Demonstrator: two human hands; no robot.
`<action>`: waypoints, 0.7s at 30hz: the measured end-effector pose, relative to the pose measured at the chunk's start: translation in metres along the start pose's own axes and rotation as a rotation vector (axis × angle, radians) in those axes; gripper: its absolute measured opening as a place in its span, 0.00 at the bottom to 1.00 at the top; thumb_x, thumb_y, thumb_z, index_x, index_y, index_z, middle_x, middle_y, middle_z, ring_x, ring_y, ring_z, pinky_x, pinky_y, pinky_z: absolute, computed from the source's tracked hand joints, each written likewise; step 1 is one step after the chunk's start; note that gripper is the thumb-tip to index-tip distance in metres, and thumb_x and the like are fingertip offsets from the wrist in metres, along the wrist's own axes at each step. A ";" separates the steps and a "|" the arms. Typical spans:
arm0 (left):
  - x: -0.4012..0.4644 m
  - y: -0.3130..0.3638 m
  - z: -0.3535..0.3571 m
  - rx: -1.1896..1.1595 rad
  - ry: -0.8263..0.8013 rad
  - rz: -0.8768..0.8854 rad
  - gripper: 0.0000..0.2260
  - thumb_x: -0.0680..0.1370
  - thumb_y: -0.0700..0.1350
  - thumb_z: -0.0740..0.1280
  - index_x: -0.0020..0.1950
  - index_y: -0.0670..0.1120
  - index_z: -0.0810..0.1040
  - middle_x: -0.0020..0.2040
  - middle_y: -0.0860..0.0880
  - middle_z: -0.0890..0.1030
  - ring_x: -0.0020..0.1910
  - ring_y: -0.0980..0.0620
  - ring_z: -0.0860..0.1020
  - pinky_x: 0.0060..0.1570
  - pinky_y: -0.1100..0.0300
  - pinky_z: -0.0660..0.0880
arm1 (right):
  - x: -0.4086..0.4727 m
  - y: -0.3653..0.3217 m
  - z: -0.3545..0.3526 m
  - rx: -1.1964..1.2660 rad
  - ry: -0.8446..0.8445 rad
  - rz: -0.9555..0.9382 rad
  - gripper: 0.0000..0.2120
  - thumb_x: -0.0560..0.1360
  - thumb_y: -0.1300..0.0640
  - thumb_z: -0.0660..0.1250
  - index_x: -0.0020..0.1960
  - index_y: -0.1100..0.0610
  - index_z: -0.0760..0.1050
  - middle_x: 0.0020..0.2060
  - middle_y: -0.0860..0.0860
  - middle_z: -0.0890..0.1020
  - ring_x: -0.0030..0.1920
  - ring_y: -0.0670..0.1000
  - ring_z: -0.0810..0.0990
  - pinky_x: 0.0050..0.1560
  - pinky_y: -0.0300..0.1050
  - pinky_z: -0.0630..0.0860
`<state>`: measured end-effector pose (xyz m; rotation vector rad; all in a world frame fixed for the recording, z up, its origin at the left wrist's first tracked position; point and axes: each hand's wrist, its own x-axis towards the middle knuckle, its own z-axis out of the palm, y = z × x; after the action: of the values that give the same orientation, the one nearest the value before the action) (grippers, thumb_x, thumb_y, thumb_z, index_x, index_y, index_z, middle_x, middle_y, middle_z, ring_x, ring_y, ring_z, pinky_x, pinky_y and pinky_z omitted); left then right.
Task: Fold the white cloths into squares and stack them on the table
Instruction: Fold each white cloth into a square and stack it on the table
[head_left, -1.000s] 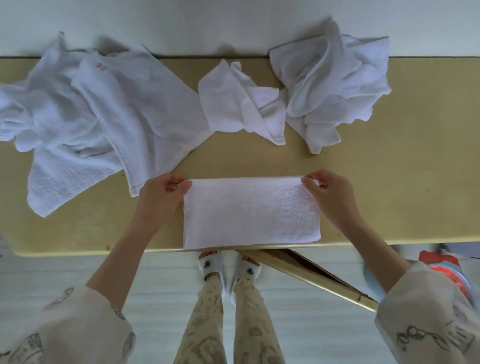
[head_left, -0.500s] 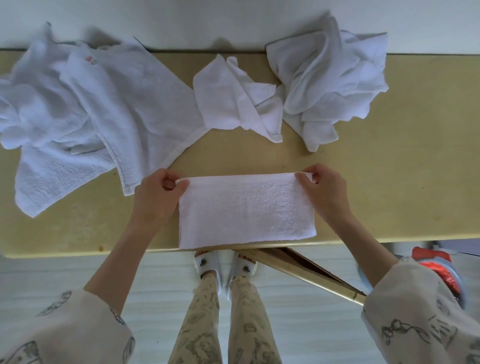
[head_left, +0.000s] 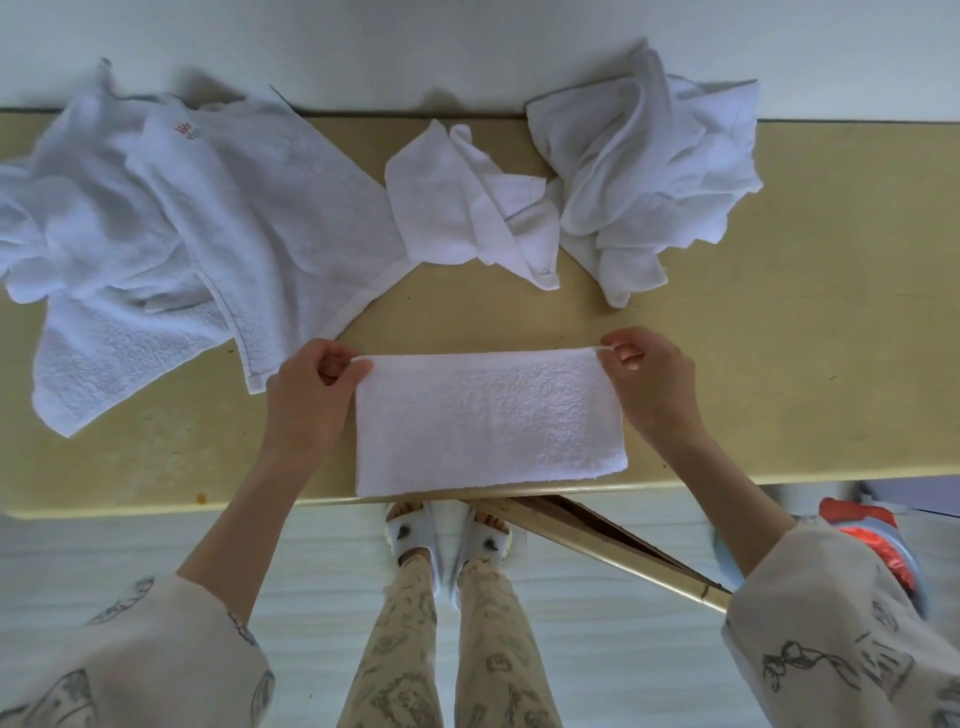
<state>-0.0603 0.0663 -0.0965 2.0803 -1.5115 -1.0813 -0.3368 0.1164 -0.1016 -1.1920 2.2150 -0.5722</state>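
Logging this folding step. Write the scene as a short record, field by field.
work cloth: folded cloth, a rectangle lying flat at the table's near edge
left hand: left hand pinches the cloth's far left corner
right hand: right hand pinches the cloth's far right corner
unfolded: big cloth spread at left; small cloth crumpled at centre; cloth heap at right by the wall
stack: none seen yet
surface: yellow table
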 end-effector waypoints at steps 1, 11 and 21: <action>-0.001 0.000 0.001 -0.009 0.019 0.010 0.09 0.74 0.45 0.69 0.52 0.46 0.75 0.39 0.54 0.76 0.37 0.57 0.73 0.43 0.66 0.69 | 0.000 0.001 0.001 0.002 0.018 -0.008 0.09 0.75 0.62 0.65 0.54 0.58 0.79 0.45 0.53 0.78 0.42 0.47 0.74 0.46 0.31 0.67; -0.056 -0.019 0.052 0.588 0.004 0.646 0.17 0.79 0.46 0.54 0.67 0.43 0.66 0.68 0.41 0.70 0.69 0.42 0.64 0.68 0.43 0.62 | -0.057 0.010 0.052 -0.357 0.059 -0.622 0.19 0.79 0.54 0.56 0.66 0.61 0.70 0.66 0.61 0.71 0.70 0.60 0.65 0.70 0.60 0.61; -0.034 -0.038 0.056 0.786 -0.082 0.609 0.27 0.78 0.59 0.49 0.74 0.50 0.58 0.75 0.44 0.57 0.74 0.41 0.54 0.72 0.42 0.48 | -0.050 0.031 0.053 -0.605 -0.037 -0.482 0.30 0.78 0.39 0.46 0.75 0.54 0.55 0.73 0.62 0.58 0.74 0.60 0.56 0.73 0.54 0.52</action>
<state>-0.0824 0.1201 -0.1453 1.7324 -2.6746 -0.3591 -0.2985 0.1693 -0.1468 -2.0525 2.1323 -0.0326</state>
